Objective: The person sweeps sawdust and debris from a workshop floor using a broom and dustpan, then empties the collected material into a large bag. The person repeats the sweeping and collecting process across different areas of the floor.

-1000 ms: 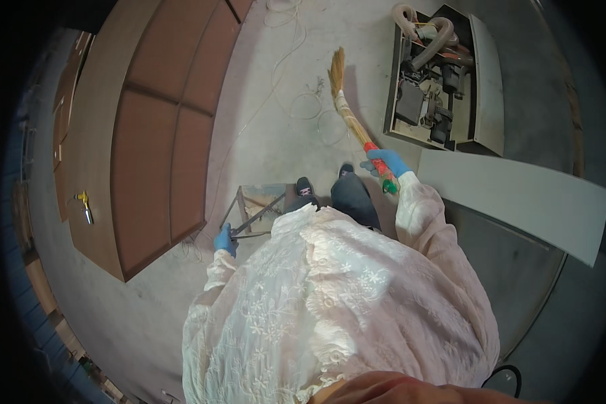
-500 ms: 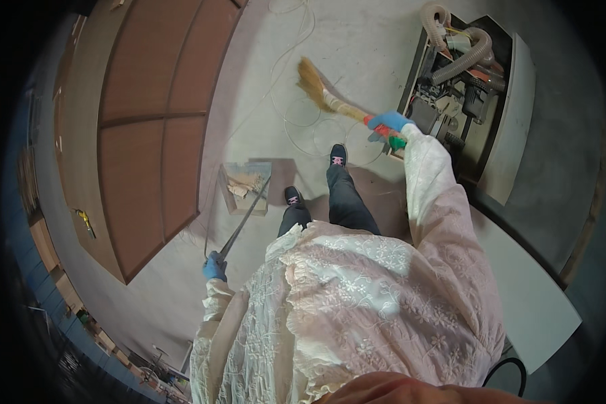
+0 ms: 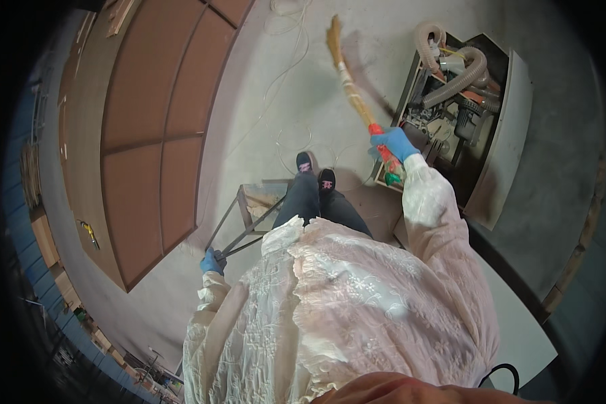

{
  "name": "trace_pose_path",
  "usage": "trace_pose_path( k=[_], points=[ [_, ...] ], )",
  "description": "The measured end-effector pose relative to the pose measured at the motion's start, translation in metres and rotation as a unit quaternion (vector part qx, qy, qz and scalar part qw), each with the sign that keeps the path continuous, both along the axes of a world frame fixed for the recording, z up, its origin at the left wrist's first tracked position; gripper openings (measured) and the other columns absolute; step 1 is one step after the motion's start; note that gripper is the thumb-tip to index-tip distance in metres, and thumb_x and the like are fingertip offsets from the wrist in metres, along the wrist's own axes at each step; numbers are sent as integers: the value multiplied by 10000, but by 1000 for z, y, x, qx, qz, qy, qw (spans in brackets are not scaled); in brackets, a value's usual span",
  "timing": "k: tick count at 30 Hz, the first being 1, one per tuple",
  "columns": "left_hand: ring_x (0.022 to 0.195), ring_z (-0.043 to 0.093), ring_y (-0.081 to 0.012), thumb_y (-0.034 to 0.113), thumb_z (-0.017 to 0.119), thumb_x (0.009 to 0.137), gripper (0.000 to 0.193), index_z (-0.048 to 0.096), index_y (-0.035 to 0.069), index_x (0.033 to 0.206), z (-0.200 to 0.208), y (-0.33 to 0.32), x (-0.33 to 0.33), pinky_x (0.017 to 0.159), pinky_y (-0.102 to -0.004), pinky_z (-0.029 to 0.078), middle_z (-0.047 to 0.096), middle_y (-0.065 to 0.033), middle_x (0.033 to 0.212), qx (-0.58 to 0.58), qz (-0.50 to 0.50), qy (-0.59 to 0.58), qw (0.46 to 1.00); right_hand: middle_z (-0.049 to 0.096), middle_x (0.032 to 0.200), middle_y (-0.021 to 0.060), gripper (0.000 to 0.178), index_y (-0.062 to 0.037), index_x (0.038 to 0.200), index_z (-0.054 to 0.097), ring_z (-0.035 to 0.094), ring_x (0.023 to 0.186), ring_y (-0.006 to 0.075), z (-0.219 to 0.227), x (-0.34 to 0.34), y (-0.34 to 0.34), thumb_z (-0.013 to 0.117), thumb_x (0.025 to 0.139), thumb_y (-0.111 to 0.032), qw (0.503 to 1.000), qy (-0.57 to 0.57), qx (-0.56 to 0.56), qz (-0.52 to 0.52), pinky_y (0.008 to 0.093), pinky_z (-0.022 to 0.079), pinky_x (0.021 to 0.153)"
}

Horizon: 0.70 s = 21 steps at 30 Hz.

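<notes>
My right hand (image 3: 396, 142), in a blue glove, is closed round the red and green wrapped handle of a broom (image 3: 354, 96). Its straw head points away from me, toward the far side of the floor. My left hand (image 3: 212, 262), also gloved in blue, grips the top of the long dark handle frame of a dustpan (image 3: 271, 190). The pan lies beside my left leg, which hides part of it. Some pale debris (image 3: 257, 211) shows inside the pan. Both my shoes are on the floor between the broom and the dustpan.
Along the left stands a large wooden structure with reddish-brown panels (image 3: 136, 108). At the right, an open cabinet (image 3: 512, 145) holds hoses, a motor and other parts. A thin pale cable (image 3: 286, 75) lies looped on the floor ahead. A white panel (image 3: 512, 323) is at lower right.
My feet have stepped forward. The broom head has swung farther away, and the dustpan handle frame has turned, with the pan now partly behind my leg. Both hands keep their grips.
</notes>
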<state>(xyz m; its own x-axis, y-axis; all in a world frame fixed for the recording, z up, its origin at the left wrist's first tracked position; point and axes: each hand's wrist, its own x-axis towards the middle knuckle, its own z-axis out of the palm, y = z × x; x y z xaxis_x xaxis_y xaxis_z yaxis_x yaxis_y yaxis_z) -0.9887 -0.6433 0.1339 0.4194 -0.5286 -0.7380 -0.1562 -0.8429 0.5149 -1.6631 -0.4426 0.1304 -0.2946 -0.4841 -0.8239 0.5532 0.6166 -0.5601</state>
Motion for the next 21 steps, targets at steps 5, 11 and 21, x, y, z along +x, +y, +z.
trace_pose_path(
  k=[5,11,21],
  points=[
    [515,546,-239,302,678,910,284,637,51,787,-16,-27,-61,446,-375,428,602,-95,671,27,-5,-18,999,715,881,165,491,77,1233,603,726,719,280,6,-20,-21,752,819,-141,993,-106,-38,25,344,572,601],
    [440,487,-169,263,679,898,274,602,72,717,-47,-73,-151,389,-333,357,570,-52,614,46,-10,41,998,719,914,161,368,7,1102,664,709,691,237,-66,-67,-121,757,829,-221,975,-167,30,145,293,551,566],
    [561,612,-207,354,700,878,320,693,41,806,-12,-144,-329,544,-355,514,670,-80,688,13,-8,7,1000,721,913,150,315,28,1064,700,689,669,204,-120,-355,-151,746,829,-177,981,-193,7,1,326,560,553]
  ],
)
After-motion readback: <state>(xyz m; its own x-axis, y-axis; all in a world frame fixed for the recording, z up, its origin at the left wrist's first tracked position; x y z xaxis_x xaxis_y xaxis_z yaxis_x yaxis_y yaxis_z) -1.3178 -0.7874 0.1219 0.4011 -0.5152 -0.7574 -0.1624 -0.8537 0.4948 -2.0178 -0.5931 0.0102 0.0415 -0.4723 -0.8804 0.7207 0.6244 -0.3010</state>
